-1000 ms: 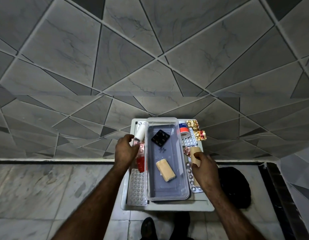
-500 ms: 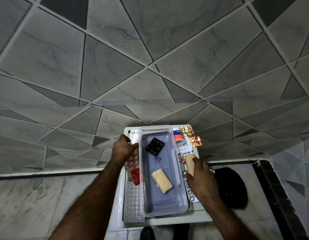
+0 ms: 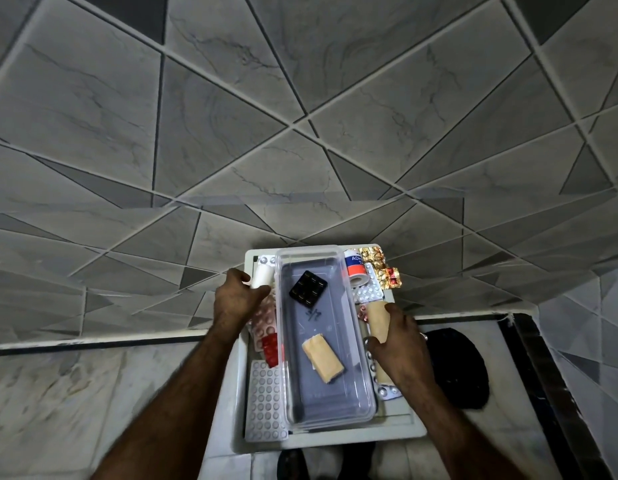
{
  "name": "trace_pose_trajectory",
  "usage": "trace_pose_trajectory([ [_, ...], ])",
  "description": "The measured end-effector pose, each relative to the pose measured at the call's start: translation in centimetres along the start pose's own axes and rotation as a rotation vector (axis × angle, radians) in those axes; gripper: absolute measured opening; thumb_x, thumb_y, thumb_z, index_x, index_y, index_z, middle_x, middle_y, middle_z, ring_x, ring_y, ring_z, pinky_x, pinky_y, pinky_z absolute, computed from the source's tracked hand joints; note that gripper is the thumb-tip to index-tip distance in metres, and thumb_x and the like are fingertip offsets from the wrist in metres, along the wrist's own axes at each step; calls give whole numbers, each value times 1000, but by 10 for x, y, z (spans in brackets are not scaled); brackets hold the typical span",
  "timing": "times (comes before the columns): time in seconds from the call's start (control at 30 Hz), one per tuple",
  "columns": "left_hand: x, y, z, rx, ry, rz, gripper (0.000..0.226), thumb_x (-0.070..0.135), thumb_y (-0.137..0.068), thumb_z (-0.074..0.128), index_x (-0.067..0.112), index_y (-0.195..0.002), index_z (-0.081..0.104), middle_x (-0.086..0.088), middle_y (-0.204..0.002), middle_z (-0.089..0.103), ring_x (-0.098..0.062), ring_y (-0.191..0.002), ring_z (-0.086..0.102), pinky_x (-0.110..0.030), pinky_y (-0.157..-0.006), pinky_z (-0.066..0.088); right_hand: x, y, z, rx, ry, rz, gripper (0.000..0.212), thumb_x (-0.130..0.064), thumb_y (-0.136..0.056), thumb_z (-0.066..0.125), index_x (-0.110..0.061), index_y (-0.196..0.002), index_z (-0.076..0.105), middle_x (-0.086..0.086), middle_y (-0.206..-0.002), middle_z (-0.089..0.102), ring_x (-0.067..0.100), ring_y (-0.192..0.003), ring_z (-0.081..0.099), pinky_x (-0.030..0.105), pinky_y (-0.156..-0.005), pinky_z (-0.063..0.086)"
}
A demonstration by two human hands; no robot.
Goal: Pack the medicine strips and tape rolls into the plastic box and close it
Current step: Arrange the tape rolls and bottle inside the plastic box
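Note:
A clear plastic box (image 3: 364,407) stands open on a small white table (image 3: 401,433). Inside it lie a black medicine strip (image 3: 307,287) and a tan tape roll (image 3: 322,357). My left hand (image 3: 235,299) grips a white tape roll (image 3: 261,276) at the box's far left. My right hand (image 3: 397,344) holds a second tan tape roll (image 3: 377,318) just right of the box. Silver, pink and red strips (image 3: 266,396) lie left of the box. An adhesive tape roll (image 3: 355,270), gold strips (image 3: 382,268) and silver strips (image 3: 368,293) lie to its right.
A tiled grey wall rises behind the table. A black round object (image 3: 456,368) sits on the marble floor to the right of the table. No lid for the box is visible.
The view has drifted, so the table sits lower and to the right. Both hands keep their grips on the same rolls; the right hand's tan roll has shifted slightly toward the box.

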State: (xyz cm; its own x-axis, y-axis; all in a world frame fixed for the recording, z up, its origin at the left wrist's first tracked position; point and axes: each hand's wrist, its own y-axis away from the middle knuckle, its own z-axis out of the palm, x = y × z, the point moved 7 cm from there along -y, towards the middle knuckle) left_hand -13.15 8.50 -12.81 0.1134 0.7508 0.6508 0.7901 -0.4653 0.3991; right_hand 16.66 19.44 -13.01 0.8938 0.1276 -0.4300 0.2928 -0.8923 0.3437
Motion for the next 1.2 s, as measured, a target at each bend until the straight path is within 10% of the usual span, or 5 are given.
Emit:
trace_pose_trajectory([
  [0.4,8,30,-18,49,241,46,43,36,-75,77,18,-109,57,7,-74,67,-19,-73,72,-38,-83,57,-40,-4,-34,167,-188,-102,69,-30,-76,74,-23,-135,39,12,-130,55,32,-110,57,40,-86,49],
  [1.2,72,54,31,69,-60,265,49,34,-82,72,10,-120,52,-13,-115,68,-33,-107,64,-26,-76,37,-113,-42,-16,78,-74,-315,60,-27,-83,65,-12,-135,39,19,-133,47,35,-120,49,40,-97,42],
])
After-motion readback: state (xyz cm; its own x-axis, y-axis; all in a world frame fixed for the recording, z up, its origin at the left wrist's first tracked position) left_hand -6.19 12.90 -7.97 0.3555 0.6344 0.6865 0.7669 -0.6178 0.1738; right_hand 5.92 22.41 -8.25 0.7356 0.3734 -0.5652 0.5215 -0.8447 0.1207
